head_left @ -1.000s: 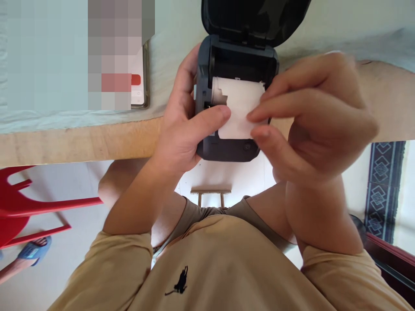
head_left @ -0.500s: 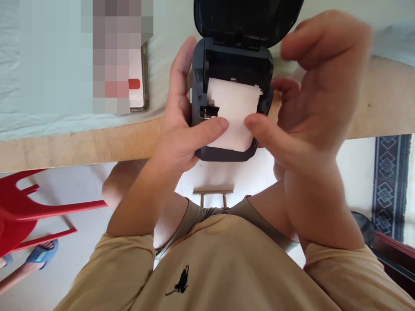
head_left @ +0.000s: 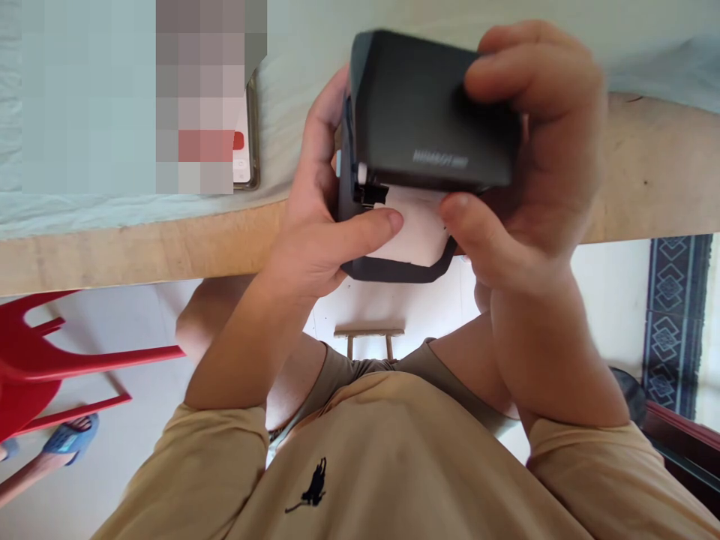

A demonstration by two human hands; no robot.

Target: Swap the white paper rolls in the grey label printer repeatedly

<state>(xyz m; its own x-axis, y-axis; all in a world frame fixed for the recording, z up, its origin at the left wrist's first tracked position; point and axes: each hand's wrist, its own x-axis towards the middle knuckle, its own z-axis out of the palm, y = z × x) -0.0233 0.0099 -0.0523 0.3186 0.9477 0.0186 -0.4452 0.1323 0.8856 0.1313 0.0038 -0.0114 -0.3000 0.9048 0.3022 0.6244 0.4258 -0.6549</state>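
My left hand [head_left: 323, 236] is wrapped round the left side of a dark label printer [head_left: 388, 271], its thumb lying on the white label paper [head_left: 413, 236]. The printer's black lid [head_left: 424, 112], marked with pale lettering, is tilted down over the paper compartment but stands partly raised. My right hand [head_left: 543, 161] grips the lid's right side with bent fingers on its top. Its thumb tip touches or nearly touches the paper at the lid's front edge. Most of the compartment is hidden under the lid.
A phone [head_left: 251, 142] lies on the pale cloth [head_left: 298, 45] at the left, partly pixelated. The table's wooden edge [head_left: 140, 251] runs below the printer. A red chair [head_left: 34, 352] and another person's slippered foot [head_left: 73, 441] are at lower left.
The lid has swung down from wide open to cover much of the paper. My right hand has moved left and taken hold of it. My left hand stays on the printer.
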